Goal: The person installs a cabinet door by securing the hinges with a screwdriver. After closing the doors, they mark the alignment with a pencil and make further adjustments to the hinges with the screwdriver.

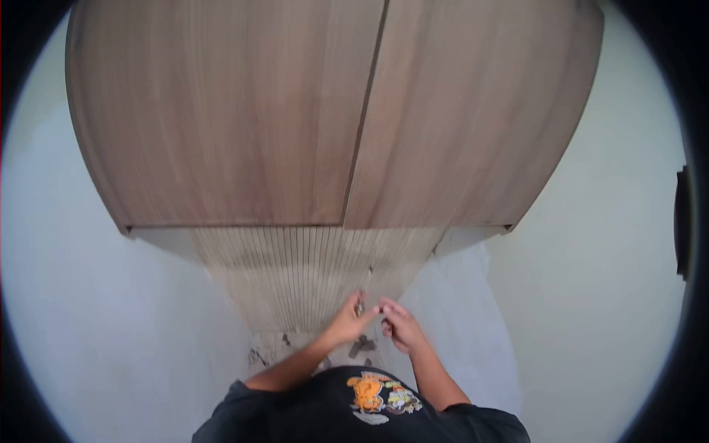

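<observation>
My left hand is closed around a slim tool that looks like a screwdriver. Its thin pale shaft points up and away from me to a dark tip, and the handle is mostly hidden by my fingers. Close beside it, my right hand has its fingers curled into a pinch, the fingertips right at my left thumb. A small dark spot shows between these fingertips, too small to name. Both hands are in front of a ribbed light wood panel.
Above the panel hang two large wood-grain cabinet doors, with a narrow gap between them. Pale walls stand on both sides. Dark scraps lie on the floor below my hands. At the far right is a dark object on the wall.
</observation>
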`<state>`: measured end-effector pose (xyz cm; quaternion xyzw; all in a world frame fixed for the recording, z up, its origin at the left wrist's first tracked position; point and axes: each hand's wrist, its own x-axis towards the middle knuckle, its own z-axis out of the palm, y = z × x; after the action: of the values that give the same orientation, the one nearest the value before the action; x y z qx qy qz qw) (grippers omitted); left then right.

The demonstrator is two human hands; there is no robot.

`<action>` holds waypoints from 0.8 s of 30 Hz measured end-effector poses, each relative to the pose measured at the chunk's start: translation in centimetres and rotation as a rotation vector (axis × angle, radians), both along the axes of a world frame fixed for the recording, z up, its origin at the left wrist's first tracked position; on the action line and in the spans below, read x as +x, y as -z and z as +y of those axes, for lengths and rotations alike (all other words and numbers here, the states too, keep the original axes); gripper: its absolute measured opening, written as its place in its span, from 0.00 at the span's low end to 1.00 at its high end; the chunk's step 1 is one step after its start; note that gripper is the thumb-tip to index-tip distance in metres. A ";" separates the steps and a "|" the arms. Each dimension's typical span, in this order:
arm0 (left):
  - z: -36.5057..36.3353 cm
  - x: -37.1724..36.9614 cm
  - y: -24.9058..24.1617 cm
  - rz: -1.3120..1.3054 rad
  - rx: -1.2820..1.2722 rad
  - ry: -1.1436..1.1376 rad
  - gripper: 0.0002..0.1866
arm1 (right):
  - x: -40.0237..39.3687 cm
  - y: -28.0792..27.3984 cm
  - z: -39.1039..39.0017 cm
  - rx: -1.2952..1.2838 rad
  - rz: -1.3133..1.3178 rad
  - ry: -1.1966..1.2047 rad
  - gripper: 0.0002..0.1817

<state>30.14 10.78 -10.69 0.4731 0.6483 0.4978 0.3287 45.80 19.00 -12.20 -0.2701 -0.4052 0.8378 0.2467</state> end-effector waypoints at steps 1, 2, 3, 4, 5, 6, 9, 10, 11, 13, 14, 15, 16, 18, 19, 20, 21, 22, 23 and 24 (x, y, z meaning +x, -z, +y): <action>0.2 1.0 1.5 0.110 0.030 -0.016 0.29 | 0.2 0.8 0.2 -0.006 0.016 -0.050 0.19; 0.1 2.1 -0.1 -0.092 -0.075 0.027 0.29 | 0.2 1.3 0.2 -0.018 0.052 -0.042 0.19; -0.4 3.3 -1.5 -0.298 -0.185 0.072 0.30 | 0.3 1.5 0.0 -0.031 0.083 -0.034 0.18; 0.0 3.4 0.1 -0.278 -0.168 0.097 0.30 | 0.8 1.5 0.0 0.007 0.097 -0.063 0.17; 0.4 3.6 1.6 -0.258 -0.150 0.121 0.30 | 1.1 1.5 0.2 0.044 0.109 -0.096 0.16; 0.8 3.7 3.2 -0.239 -0.131 0.145 0.30 | 1.0 1.6 0.1 0.071 0.098 -0.069 0.15; 0.0 2.6 2.9 -0.036 -0.081 0.198 0.32 | -0.3 1.0 -1.3 0.118 0.024 0.003 0.13; -0.3 2.4 2.9 0.037 -0.030 0.201 0.32 | -0.5 0.6 -1.4 0.130 0.030 0.027 0.13; -0.8 2.1 2.7 0.104 0.023 0.206 0.33 | -0.7 0.2 -1.8 0.144 0.032 0.053 0.13; -1.6 -0.2 0.1 -0.028 0.041 0.198 0.32 | -1.4 -0.4 -2.4 0.183 0.030 0.102 0.13; -1.6 -1.6 -1.5 -0.092 0.048 0.192 0.31 | -1.4 -0.6 -2.2 0.205 0.030 0.120 0.13; -1.5 -3.1 -2.9 -0.225 0.171 0.144 0.28 | -1.3 -0.7 -1.8 0.223 0.034 0.136 0.13; -1.2 -4.7 -4.7 -0.416 0.259 0.077 0.26 | -1.4 -1.0 -1.4 0.246 0.074 0.195 0.14; -1.0 -7.2 -8.8 -0.709 0.438 -0.025 0.23 | -1.7 -1.7 -0.6 0.287 0.153 0.316 0.14; -1.3 -7.9 -10.6 -0.811 0.532 -0.058 0.21 | -1.9 -2.9 -0.4 0.341 0.177 0.341 0.16; -1.5 -8.4 -11.8 -0.849 0.576 -0.053 0.21 | -2.0 -4.1 -0.2 0.313 0.235 0.346 0.15; -1.7 -8.8 -12.8 -0.888 0.619 -0.048 0.20 | -1.9 -5.1 0.0 0.284 0.294 0.349 0.15; -1.6 -8.9 -13.4 -0.927 0.663 -0.044 0.20 | -2.0 -5.8 0.4 0.256 0.353 0.351 0.14; -1.6 -9.1 -13.7 -0.929 0.680 -0.030 0.19 | -2.2 -6.3 0.7 0.301 0.325 0.384 0.15; -1.6 -9.3 -14.0 -0.932 0.695 -0.018 0.19 | -2.5 -6.8 0.8 0.312 0.341 0.398 0.14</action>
<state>20.80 9.16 3.27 0.2784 0.2377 0.8400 0.4004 43.34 19.77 -5.38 -0.1586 -0.4210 0.7338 0.5090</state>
